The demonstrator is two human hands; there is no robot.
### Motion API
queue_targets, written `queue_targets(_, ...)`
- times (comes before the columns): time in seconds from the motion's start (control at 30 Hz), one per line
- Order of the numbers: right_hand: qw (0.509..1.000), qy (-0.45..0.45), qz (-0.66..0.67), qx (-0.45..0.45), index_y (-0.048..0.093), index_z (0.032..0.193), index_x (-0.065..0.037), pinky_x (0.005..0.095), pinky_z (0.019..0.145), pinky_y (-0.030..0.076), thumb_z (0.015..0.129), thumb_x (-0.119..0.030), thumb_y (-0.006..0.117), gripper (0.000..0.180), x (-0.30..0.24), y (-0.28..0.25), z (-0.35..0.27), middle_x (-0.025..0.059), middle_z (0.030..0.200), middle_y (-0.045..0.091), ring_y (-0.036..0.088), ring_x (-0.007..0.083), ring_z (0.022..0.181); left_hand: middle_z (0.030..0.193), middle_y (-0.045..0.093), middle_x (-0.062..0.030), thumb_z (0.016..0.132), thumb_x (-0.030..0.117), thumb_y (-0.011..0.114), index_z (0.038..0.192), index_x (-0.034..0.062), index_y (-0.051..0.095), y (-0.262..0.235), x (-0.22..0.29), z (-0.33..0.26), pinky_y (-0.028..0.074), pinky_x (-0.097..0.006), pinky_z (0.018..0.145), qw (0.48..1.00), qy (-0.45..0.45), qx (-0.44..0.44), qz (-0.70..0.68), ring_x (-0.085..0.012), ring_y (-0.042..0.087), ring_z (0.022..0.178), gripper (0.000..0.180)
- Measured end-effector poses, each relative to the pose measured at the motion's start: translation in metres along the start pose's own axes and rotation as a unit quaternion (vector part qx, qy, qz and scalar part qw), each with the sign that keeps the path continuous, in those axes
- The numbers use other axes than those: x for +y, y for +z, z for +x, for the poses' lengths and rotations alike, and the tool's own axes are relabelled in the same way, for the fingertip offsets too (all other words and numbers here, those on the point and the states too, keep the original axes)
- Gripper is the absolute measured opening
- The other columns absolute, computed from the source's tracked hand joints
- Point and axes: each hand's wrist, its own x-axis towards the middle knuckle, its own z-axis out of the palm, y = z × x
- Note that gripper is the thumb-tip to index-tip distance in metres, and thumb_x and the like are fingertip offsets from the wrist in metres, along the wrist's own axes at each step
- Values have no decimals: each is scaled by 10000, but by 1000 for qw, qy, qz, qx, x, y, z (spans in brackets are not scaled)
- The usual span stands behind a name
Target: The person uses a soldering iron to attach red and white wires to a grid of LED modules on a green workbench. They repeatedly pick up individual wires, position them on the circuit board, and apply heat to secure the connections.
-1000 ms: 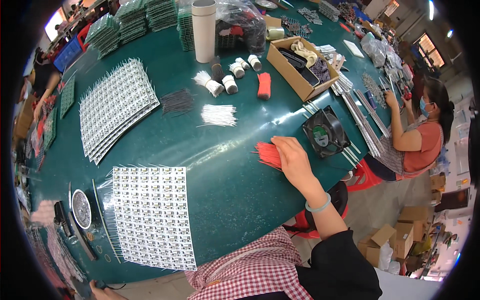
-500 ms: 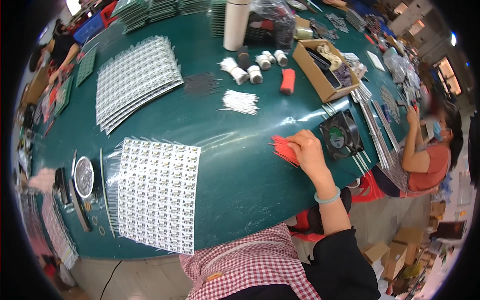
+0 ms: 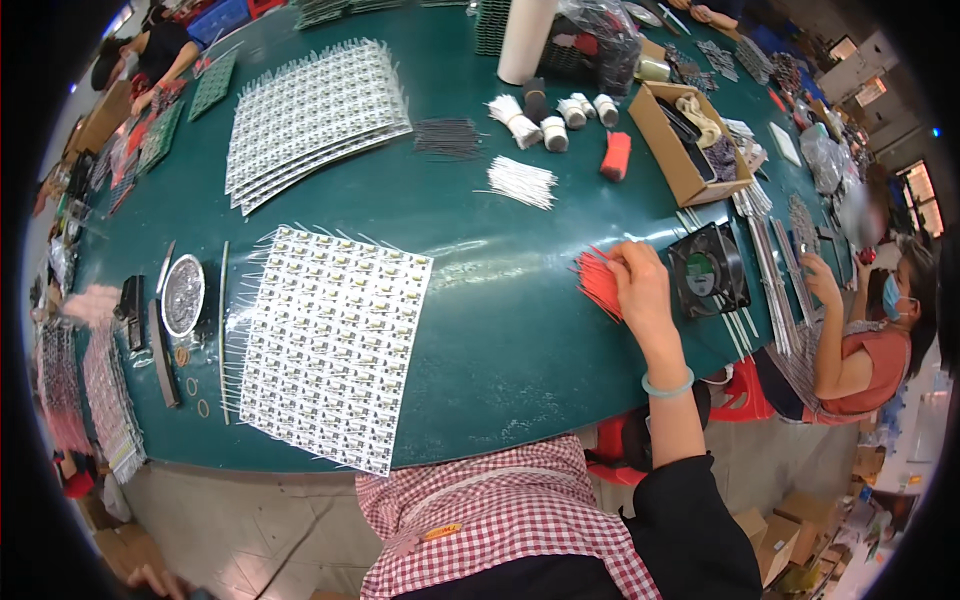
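My right hand is closed in a pinch at a bunch of short red wires lying on the green table; its thumb and forefinger grip red wire at the bunch's upper end. How many wires they hold is hidden. At the lower left rim, well off the table, my left hand shows only as a dim blur, and its fingers cannot be made out. To the left of the wires lies a white sheet of small circuit boards, with thin wires sticking out along its edges.
Beyond lie a stack of similar sheets, black wires, white wires, tied bundles and a cardboard box. A black fan stands right of my hand. A silver bowl is at left. A co-worker sits at right.
The view has shifted, so the table's things sit further right and higher. My right hand stays at the red wires, its fingertips now at their upper end. My left hand has appeared at lower left.
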Motion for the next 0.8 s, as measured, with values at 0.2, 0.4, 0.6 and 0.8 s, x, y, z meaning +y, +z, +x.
queue_targets(0.2, 998, -41, 2, 40, 658, 938, -1, 437, 687, 493, 860, 5, 625, 85, 5, 4, -1, 164, 883, 599, 619, 373, 801, 1139, 482, -103, 860, 140, 552, 1269, -50, 431, 27, -106, -62, 340, -189, 511, 965, -247, 61, 56, -106, 403, 762, 467)
queue_targets(0.4, 997, -61, -13, 36, 638, 957, -3, 440, 684, 495, 869, 5, 608, 93, -6, -3, 1, 158, 923, 590, 618, 375, 809, 1084, 463, -95, 834, 141, 586, 1242, -61, 434, 40, -119, -51, 343, -185, 501, 945, -317, -79, -4, -104, 408, 753, 479)
queue_targets(0.6, 997, -41, -57, -23, 665, 935, 11, 416, 704, 493, 855, 14, 622, 90, 6, -1, 4, 166, 901, 620, 627, 366, 819, 1107, 448, -104, 832, 109, 580, 1248, -73, 413, 42, -130, -55, 348, -194, 496, 936, -345, -61, -20, -109, 406, 759, 484)
queue_targets(0.8, 994, -68, -82, 12, 694, 939, -17, 417, 668, 516, 861, -39, 619, 111, 5, -10, -4, 134, 870, 641, 640, 352, 753, 1116, 452, -115, 827, 76, 594, 1253, -86, 398, 28, -140, -61, 380, -213, 499, 928, -369, -28, -42, -127, 418, 752, 496)
